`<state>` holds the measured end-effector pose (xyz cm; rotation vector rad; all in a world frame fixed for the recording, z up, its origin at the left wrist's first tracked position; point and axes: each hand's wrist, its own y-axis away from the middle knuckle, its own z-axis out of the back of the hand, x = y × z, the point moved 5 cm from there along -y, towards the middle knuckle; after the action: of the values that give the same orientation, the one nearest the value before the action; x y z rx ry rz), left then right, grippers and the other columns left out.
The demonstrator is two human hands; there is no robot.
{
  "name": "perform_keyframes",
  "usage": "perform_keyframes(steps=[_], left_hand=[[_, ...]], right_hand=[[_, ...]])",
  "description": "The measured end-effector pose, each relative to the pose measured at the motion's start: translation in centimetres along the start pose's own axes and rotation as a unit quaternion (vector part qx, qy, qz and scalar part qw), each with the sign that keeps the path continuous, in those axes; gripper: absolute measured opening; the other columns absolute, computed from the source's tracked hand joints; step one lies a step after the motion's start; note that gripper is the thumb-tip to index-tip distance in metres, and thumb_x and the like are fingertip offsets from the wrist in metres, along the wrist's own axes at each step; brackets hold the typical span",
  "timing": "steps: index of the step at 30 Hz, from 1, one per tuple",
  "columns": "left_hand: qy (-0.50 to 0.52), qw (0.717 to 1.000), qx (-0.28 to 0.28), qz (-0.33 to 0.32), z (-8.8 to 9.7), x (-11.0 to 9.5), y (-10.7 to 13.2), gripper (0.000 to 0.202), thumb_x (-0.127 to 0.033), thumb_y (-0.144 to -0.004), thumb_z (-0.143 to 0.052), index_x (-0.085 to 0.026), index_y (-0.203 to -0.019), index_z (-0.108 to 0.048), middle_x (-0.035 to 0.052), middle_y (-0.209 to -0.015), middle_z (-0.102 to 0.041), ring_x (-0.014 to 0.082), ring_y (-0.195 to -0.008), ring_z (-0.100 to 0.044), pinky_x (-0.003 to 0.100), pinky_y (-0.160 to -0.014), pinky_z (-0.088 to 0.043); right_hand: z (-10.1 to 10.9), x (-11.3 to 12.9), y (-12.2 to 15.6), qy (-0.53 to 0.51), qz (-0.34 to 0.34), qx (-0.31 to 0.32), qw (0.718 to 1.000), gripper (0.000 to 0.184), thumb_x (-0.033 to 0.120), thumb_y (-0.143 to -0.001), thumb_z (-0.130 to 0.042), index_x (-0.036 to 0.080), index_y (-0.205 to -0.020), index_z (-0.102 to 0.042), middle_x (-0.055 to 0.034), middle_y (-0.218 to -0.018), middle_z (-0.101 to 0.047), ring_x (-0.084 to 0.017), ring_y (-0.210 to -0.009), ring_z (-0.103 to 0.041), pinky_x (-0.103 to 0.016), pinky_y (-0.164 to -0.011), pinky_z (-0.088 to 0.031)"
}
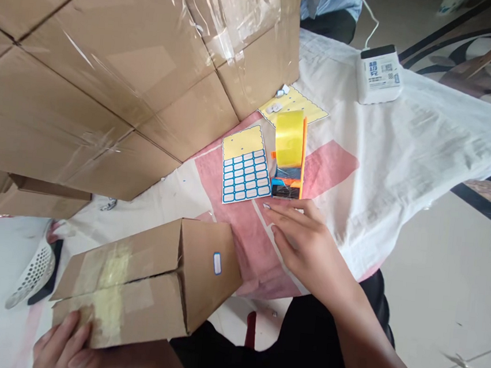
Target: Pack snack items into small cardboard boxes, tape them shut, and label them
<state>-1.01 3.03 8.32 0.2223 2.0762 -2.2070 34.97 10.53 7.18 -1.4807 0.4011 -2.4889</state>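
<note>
Left hand (63,343), lower left, clamped on the near end of a taped cardboard box (149,305), lower centre-left. Right hand (303,236), right of centre, reaches up-left, fingers extended, thumb apart from index; fingertips just below label sheet (247,175) and tape dispenser (289,159), mid-frame.

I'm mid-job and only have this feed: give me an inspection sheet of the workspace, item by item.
Surface: creased white-and-pink cloth.
Job's things: taped cardboard box, one label on its end; label sheet, upper part bare yellow; tape dispenser beside it.
Clutter: small scraps on a yellow sheet.
Hands: left hand grips the box; right hand near the dispenser, fingers extended.
Cables: white cable at the white device.
Surroundings: stacked cartons; another person beyond.
</note>
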Motion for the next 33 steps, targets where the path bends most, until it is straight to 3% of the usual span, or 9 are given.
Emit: perform_keyframes(steps=[2, 4, 7, 10, 15, 20, 23, 25, 33], left_hand=[[-0.032, 0.999, -0.005, 0.026, 0.0, 0.1, -0.1, 0.03, -0.044, -0.09, -0.024, -0.03, -0.08, -0.048, 0.0085, -0.085, -0.061, 0.0321, -0.086, -0.063, 0.061, -0.091, -0.048], [-0.032, 0.999, -0.016, 0.032, -0.1, -0.2, -0.3, 0.03, -0.047, -0.09, -0.024, -0.029, -0.077, -0.045, 0.0082, -0.083, -0.059, 0.0314, -0.083, -0.063, 0.061, -0.091, -0.048], [0.033, 0.999, -0.03, 0.0, -0.2, -0.8, -0.5, 0.026, -0.037, -0.09, -0.027, -0.029, -0.077, -0.048, 0.0072, -0.083, -0.06, 0.0307, -0.086, -0.063, 0.061, -0.092, -0.046], [0.066, 0.997, -0.02, -0.02, -0.3, -0.3, -0.3, 0.027, -0.028, -0.089, -0.027, -0.03, -0.082, -0.053, 0.0075, -0.088, -0.064, 0.0311, -0.091, -0.064, 0.062, -0.093, -0.044], [0.022, 0.999, -0.022, -0.028, 0.0, 0.8, 0.1, 0.03, -0.029, -0.09, -0.022, -0.029, -0.083, -0.051, 0.009, -0.09, -0.064, 0.0302, -0.091, -0.064, 0.059, -0.092, -0.047], [0.074, 0.996, -0.009, -0.058, -0.1, -0.1, 0.1, 0.038, -0.016, -0.089, -0.023, -0.028, -0.09, -0.059, 0.0086, -0.097, -0.069, 0.0287, -0.097, -0.065, 0.058, -0.094, -0.045], [0.109, 0.991, -0.035, -0.062, -0.2, -0.2, -0.1, 0.037, -0.017, -0.09, -0.025, -0.024, -0.088, -0.061, 0.009, -0.093, -0.069, 0.0269, -0.095, -0.066, 0.055, -0.093, -0.045], [0.155, 0.984, -0.051, -0.071, -0.3, -0.1, -0.1, 0.037, -0.016, -0.09, -0.025, -0.02, -0.089, -0.063, 0.0095, -0.092, -0.07, 0.0256, -0.094, -0.066, 0.052, -0.092, -0.043], [0.182, 0.979, -0.05, -0.082, -0.4, -0.6, -0.1, 0.042, -0.008, -0.089, -0.022, -0.017, -0.092, -0.063, 0.0089, -0.097, -0.072, 0.0225, -0.097, -0.067, 0.048, -0.091, -0.043]], right_hand=[[0.0, -0.4, 0.1, -0.14, -0.055, -0.061, 0.987, 0.026, 0.012, -0.095, -0.058, 0.022, -0.114, -0.073, -0.0054, -0.11, -0.077, -0.022, -0.102, -0.069, -0.038, -0.085, -0.056], [-0.9, -0.9, 0.5, -0.259, -0.129, -0.086, 0.953, 0.019, 0.018, -0.094, -0.064, 0.023, -0.11, -0.073, -0.0033, -0.097, -0.078, -0.018, -0.088, -0.073, -0.031, -0.074, -0.057], [-2.6, -0.7, 0.8, -0.377, -0.183, -0.084, 0.904, 0.017, 0.024, -0.089, -0.072, 0.022, -0.106, -0.073, -0.0034, -0.092, -0.078, -0.017, -0.085, -0.074, -0.027, -0.071, -0.057], [-3.4, -0.4, 0.8, -0.444, -0.214, -0.077, 0.867, 0.01, 0.028, -0.085, -0.077, 0.019, -0.087, -0.074, -0.002, -0.081, -0.075, -0.014, -0.073, -0.071, -0.025, -0.067, -0.056], [-5.3, 0.1, 1.3, -0.55, -0.312, -0.002, 0.775, 0.02, 0.035, -0.082, -0.079, 0.019, -0.088, -0.069, 0.0042, -0.058, -0.065, -0.008, -0.042, -0.052, -0.019, -0.038, -0.036], [-7.5, 1.1, 1.8, -0.625, -0.361, 0.058, 0.69, 0.022, 0.031, -0.072, -0.082, 0.015, -0.078, -0.068, 0.0067, -0.055, -0.057, -0.003, -0.038, -0.042, -0.017, -0.037, -0.026], [-8.7, 2.0, 2.3, -0.673, -0.394, 0.127, 0.613, 0.023, 0.029, -0.069, -0.083, 0.014, -0.076, -0.067, 0.0058, -0.056, -0.059, -0.001, -0.036, -0.036, -0.018, -0.037, -0.018], [-9.3, 2.4, 2.5, -0.688, -0.407, 0.158, 0.58, 0.024, 0.028, -0.068, -0.083, 0.014, -0.075, -0.066, 0.0053, -0.056, -0.059, 0.0, -0.035, -0.033, -0.019, -0.038, -0.015], [-9.7, 2.6, 2.6, -0.659, -0.394, 0.141, 0.625, 0.022, 0.029, -0.072, -0.082, 0.015, -0.077, -0.065, 0.0055, -0.055, -0.06, -0.001, -0.038, -0.033, -0.02, -0.04, -0.016]])
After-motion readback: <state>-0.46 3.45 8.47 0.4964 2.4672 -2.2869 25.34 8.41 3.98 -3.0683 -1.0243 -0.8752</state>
